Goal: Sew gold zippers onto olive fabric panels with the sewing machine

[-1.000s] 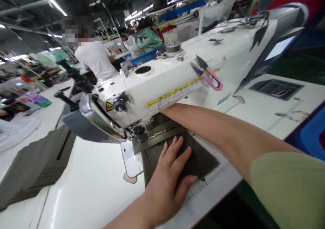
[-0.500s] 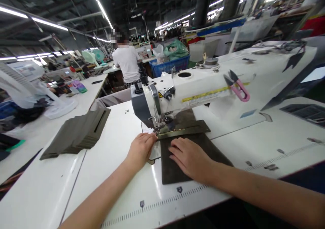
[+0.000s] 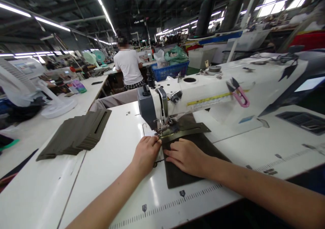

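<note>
A dark olive fabric piece [image 3: 182, 176] lies on the white table under the needle of a white sewing machine [image 3: 203, 90]. My right hand [image 3: 186, 155] rests flat on the fabric, fingers stretched toward the needle. My left hand [image 3: 146, 152] sits at the fabric's left edge just in front of the presser foot, its fingers curled and pinching that edge. A second olive piece [image 3: 189, 127] lies behind the needle under the machine arm.
A stack of olive fabric pieces [image 3: 76, 134] sits on the table to the left. Pink thread snips [image 3: 238, 93] hang on the machine arm. A person in a white shirt [image 3: 129, 68] works at the bench behind. A fan [image 3: 22, 86] stands far left.
The view swung from close beside the machine to facing it. My left hand came off the middle of the fabric to its left edge near the needle, and my right hand now lies on the fabric.
</note>
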Demonstrator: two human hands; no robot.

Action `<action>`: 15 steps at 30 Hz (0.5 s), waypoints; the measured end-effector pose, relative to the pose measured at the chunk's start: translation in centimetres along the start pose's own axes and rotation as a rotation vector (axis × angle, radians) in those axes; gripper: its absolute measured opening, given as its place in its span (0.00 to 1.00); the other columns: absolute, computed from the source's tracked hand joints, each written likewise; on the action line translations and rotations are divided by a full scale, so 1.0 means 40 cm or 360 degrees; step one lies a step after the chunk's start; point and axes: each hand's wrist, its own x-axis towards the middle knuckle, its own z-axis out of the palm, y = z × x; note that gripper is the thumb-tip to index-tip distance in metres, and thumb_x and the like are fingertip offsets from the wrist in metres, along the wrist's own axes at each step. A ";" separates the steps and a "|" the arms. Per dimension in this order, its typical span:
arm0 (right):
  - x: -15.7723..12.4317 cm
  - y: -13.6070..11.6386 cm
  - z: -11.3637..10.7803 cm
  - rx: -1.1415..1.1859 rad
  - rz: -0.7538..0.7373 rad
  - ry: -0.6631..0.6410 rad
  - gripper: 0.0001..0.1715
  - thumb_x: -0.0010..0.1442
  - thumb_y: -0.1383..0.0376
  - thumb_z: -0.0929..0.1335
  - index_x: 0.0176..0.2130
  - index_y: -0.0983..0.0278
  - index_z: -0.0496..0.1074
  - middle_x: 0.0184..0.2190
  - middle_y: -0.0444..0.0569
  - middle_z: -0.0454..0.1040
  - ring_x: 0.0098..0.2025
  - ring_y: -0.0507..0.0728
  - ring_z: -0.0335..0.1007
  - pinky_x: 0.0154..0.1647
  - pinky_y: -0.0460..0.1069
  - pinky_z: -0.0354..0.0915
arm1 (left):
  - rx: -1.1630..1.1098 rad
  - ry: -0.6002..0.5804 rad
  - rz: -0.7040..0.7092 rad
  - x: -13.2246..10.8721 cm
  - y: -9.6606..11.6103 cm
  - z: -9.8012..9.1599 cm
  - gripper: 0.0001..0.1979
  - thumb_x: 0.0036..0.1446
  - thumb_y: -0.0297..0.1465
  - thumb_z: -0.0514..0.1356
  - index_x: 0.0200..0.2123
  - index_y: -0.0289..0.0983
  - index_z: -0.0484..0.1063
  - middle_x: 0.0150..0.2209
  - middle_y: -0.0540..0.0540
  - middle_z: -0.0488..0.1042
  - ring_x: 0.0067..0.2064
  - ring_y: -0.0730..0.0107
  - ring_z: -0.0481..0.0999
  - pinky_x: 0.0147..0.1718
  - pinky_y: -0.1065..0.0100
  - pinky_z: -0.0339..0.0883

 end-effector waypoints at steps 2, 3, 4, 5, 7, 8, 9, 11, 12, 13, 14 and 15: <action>0.007 0.007 -0.005 -0.0043 0.0046 0.0224 0.12 0.61 0.65 0.62 0.32 0.66 0.73 0.25 0.47 0.69 0.30 0.54 0.62 0.33 0.50 0.55 | 0.0027 -0.0003 -0.0015 0.000 0.007 -0.001 0.10 0.54 0.22 0.55 0.41 0.32 0.69 0.41 0.39 0.72 0.42 0.59 0.72 0.41 0.58 0.67; 0.011 0.009 -0.007 -0.0090 0.0084 0.0335 0.13 0.61 0.66 0.62 0.30 0.66 0.73 0.26 0.48 0.69 0.31 0.55 0.62 0.34 0.50 0.55 | 0.0031 0.0003 -0.0029 0.000 0.009 -0.001 0.10 0.54 0.22 0.55 0.40 0.32 0.69 0.40 0.39 0.72 0.41 0.60 0.72 0.41 0.59 0.66; 0.014 0.010 -0.007 -0.0131 0.0109 0.0414 0.13 0.61 0.67 0.62 0.29 0.66 0.72 0.26 0.49 0.69 0.32 0.55 0.62 0.35 0.51 0.55 | 0.0027 0.0009 -0.0044 0.001 0.010 -0.001 0.09 0.54 0.22 0.54 0.40 0.33 0.68 0.40 0.40 0.72 0.41 0.60 0.72 0.41 0.59 0.66; 0.016 0.010 -0.006 -0.0155 0.0114 0.0457 0.13 0.61 0.67 0.61 0.28 0.66 0.72 0.26 0.49 0.69 0.32 0.56 0.62 0.35 0.51 0.55 | 0.0019 0.0016 -0.0057 0.001 0.010 0.000 0.09 0.54 0.22 0.54 0.39 0.33 0.68 0.40 0.40 0.72 0.41 0.61 0.72 0.41 0.59 0.66; 0.014 0.005 -0.001 -0.0162 0.0102 0.0450 0.15 0.61 0.66 0.61 0.26 0.66 0.71 0.24 0.48 0.68 0.30 0.55 0.62 0.33 0.50 0.55 | -0.0017 0.0043 -0.0086 0.003 0.007 0.003 0.09 0.54 0.21 0.54 0.39 0.33 0.68 0.39 0.41 0.73 0.40 0.62 0.72 0.41 0.60 0.66; 0.012 0.002 0.003 -0.0161 0.0124 0.0408 0.15 0.61 0.66 0.62 0.25 0.66 0.70 0.23 0.48 0.68 0.28 0.55 0.62 0.31 0.50 0.55 | -0.0042 0.0067 -0.0103 0.003 0.005 0.005 0.09 0.54 0.21 0.54 0.38 0.33 0.69 0.38 0.41 0.73 0.39 0.62 0.73 0.40 0.61 0.67; 0.011 -0.002 0.006 -0.0159 0.0175 0.0343 0.14 0.61 0.65 0.62 0.26 0.66 0.71 0.23 0.47 0.68 0.27 0.54 0.62 0.29 0.50 0.54 | -0.0069 0.0095 -0.0120 0.004 0.002 0.006 0.09 0.54 0.21 0.54 0.38 0.33 0.69 0.38 0.42 0.74 0.39 0.62 0.73 0.39 0.61 0.67; 0.011 -0.007 0.012 -0.0148 0.0316 0.0144 0.12 0.60 0.63 0.63 0.31 0.67 0.71 0.25 0.48 0.70 0.27 0.55 0.65 0.27 0.49 0.54 | -0.0119 0.0148 -0.0159 0.005 -0.004 0.009 0.09 0.54 0.20 0.54 0.38 0.34 0.69 0.37 0.43 0.74 0.38 0.63 0.73 0.39 0.62 0.67; 0.013 -0.008 0.013 -0.0129 0.0384 0.0029 0.13 0.60 0.61 0.63 0.35 0.68 0.71 0.27 0.49 0.71 0.27 0.55 0.66 0.27 0.49 0.54 | -0.0139 0.0172 -0.0179 0.006 -0.006 0.010 0.09 0.54 0.20 0.53 0.37 0.34 0.69 0.36 0.43 0.75 0.37 0.63 0.74 0.38 0.62 0.68; 0.016 -0.008 0.014 -0.0096 0.0435 -0.0077 0.15 0.60 0.59 0.63 0.38 0.68 0.70 0.29 0.50 0.72 0.29 0.55 0.67 0.27 0.48 0.55 | -0.0155 0.0192 -0.0194 0.006 -0.008 0.011 0.09 0.54 0.20 0.53 0.37 0.34 0.69 0.36 0.43 0.75 0.37 0.64 0.74 0.38 0.63 0.68; 0.019 -0.006 0.015 -0.0053 0.0467 -0.0159 0.17 0.60 0.57 0.63 0.39 0.68 0.70 0.30 0.51 0.72 0.30 0.56 0.68 0.28 0.48 0.56 | -0.0170 0.0206 -0.0204 0.007 -0.009 0.011 0.09 0.54 0.21 0.53 0.37 0.34 0.69 0.36 0.43 0.75 0.37 0.64 0.74 0.38 0.63 0.68; 0.022 -0.004 0.016 -0.0006 0.0488 -0.0209 0.19 0.60 0.55 0.62 0.40 0.68 0.69 0.31 0.51 0.73 0.31 0.56 0.69 0.29 0.48 0.57 | -0.0184 0.0218 -0.0211 0.008 -0.009 0.011 0.09 0.55 0.21 0.53 0.37 0.34 0.69 0.36 0.43 0.75 0.37 0.64 0.74 0.38 0.63 0.68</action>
